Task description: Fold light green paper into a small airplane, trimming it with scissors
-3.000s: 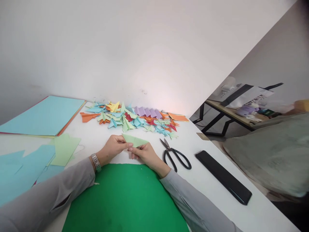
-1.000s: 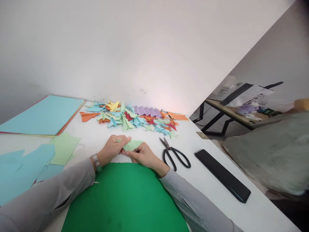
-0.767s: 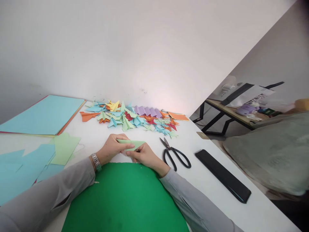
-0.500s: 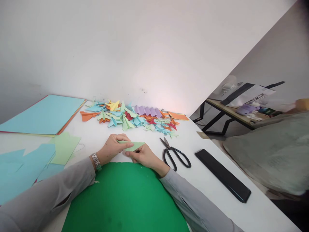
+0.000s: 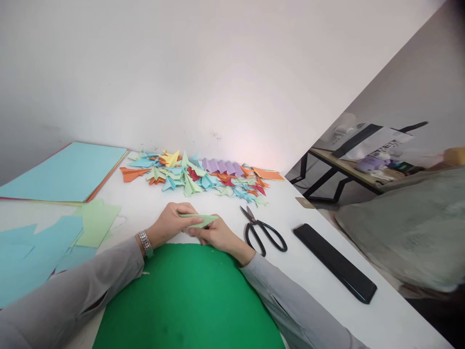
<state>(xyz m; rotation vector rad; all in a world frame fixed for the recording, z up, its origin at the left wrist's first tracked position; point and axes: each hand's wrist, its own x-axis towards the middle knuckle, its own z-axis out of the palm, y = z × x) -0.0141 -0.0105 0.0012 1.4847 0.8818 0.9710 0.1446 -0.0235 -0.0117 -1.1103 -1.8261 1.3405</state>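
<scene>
A folded piece of light green paper (image 5: 207,220) is held between my two hands, just above the far edge of a green sheet (image 5: 189,295). My left hand (image 5: 174,220), with a metal watch at the wrist, pinches its left part, thumb on top. On the other end, my right hand (image 5: 216,233) is closed with thumb and fingers round the paper; some fingertips are hidden. Black-handled scissors (image 5: 259,230) lie with blades slightly apart to the right of my right hand. Beyond both hands spreads a pile of small folded paper planes (image 5: 191,184) in several colours.
A stack of large coloured sheets (image 5: 69,169) lies at the back left, with cut blue paper (image 5: 54,247) and light green paper (image 5: 96,223) in front. A long black case (image 5: 336,264) rests near the white table's right edge. A wall (image 5: 181,72) rises behind.
Both hands keep hold of the light green paper. The paper has tilted slightly, and my left thumb has shifted a little to the right along it.
</scene>
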